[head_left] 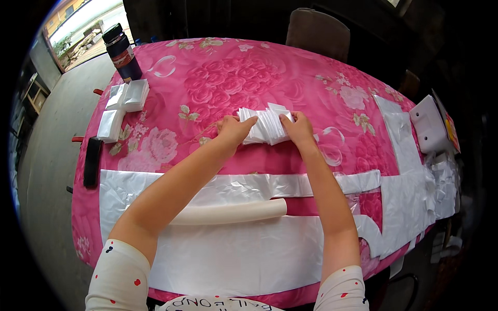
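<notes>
- Thin, glossy white folded packets [265, 125] form a loose, ribbed bundle around the middle of the counter [223, 75], against its rose-patterned pink cloth.
- The bundle's long axis runs left to right, roughly along the near edge; its layers fan slightly.
- The left hand [234, 129] has its fingers closed round the left end; the right hand's [300, 128] fingers pinch the right end.
- Toward the near edge, a smooth, pale tube [241, 211] crosses slick white film [233, 254].

Left hand [236, 129] and right hand [301, 129] have some folded white packets [265, 125] pinched between them, over a pretty loud pink rose tablecloth [228, 78]. Creamy tube [236, 211] lying closer in.
</notes>
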{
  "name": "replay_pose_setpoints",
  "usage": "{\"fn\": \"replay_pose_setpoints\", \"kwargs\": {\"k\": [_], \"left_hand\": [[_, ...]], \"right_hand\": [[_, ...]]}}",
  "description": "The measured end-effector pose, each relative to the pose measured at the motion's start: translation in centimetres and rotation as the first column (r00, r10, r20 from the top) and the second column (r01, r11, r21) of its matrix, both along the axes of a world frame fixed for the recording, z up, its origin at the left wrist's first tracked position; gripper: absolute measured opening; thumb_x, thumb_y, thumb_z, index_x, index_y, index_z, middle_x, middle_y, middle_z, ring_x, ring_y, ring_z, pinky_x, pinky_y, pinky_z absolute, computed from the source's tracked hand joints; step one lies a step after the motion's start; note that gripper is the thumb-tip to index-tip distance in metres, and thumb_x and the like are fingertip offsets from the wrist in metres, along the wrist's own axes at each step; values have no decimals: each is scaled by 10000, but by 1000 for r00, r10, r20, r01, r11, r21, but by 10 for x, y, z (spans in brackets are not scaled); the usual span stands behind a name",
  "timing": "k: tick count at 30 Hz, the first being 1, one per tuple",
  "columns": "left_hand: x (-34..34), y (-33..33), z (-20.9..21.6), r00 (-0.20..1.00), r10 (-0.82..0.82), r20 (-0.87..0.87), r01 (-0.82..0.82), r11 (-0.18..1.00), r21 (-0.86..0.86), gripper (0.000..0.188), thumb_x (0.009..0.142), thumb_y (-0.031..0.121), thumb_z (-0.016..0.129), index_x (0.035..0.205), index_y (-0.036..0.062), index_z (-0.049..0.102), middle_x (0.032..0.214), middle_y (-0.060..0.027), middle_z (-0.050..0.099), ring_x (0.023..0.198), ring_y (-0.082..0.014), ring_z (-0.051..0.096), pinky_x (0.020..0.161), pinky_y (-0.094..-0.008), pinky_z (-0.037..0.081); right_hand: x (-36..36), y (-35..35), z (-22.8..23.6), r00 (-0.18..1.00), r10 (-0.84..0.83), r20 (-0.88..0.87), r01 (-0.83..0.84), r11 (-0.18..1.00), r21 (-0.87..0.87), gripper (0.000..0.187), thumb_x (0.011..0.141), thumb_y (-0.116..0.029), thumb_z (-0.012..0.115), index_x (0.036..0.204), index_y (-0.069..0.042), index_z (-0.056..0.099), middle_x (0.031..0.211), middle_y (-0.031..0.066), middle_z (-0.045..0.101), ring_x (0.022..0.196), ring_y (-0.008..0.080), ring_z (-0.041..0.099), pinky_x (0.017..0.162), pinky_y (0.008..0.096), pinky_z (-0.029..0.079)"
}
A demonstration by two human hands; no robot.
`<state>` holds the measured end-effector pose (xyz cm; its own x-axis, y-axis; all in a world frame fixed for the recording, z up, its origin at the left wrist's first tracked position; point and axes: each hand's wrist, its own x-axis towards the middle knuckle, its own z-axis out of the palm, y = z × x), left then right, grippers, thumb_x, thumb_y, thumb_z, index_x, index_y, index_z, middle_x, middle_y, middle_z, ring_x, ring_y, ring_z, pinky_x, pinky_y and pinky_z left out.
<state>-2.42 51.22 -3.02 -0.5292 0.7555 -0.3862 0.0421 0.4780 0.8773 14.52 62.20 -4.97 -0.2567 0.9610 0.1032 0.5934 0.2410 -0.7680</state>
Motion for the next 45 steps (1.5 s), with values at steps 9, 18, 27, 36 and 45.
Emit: {"fn": "replay_pose_setpoints", "kwargs": {"k": [9,18,27,36,45], "left_hand": [[13,-28,11,887,183,424,-300,926,230,731,706,249,763,1183,-53,299,1125,-178,482,970,-229,546,782,-331,480],[35,-199,54,983,-125,132,-29,608,793,801,753,187,659,1363,21,167,1147,-119,486,1022,-205,521,859,-329,435],[57,-320,-20,839,-219,-498,503,659,559,1278,512,448,848,1390,-9,39,1300,-235,340,1194,-351,383,973,-452,323],[54,-329,-18,858,-226,-460,487,640,594,1326,529,495,822,1400,7,-50,1410,-286,143,1299,-383,243,1042,-441,236],[62,-341,-16,803,-286,-522,575,601,555,1340,510,445,842,1379,-29,-61,1415,-310,97,1290,-446,204,1054,-470,195]], "right_hand": [[-62,-76,6,986,142,-88,-139,989,43,444,814,-334,641,1013,49,539,900,173,615,823,263,612,706,345,481],[-11,-249,96,480,375,-793,-638,770,-22,619,811,-126,659,1304,-16,301,1178,98,475,1119,169,475,896,288,418],[43,-344,16,716,685,-135,-680,728,85,1053,568,-245,817,1383,-50,179,1327,104,427,1205,293,409,1047,513,152],[41,-355,18,772,635,-34,-613,758,225,955,563,-259,813,1319,-63,263,1284,124,447,1141,326,439,1023,503,229],[47,-362,9,712,694,-104,-636,701,322,835,614,-214,780,1285,-40,313,1256,148,460,1137,318,449,1023,467,263]]}}
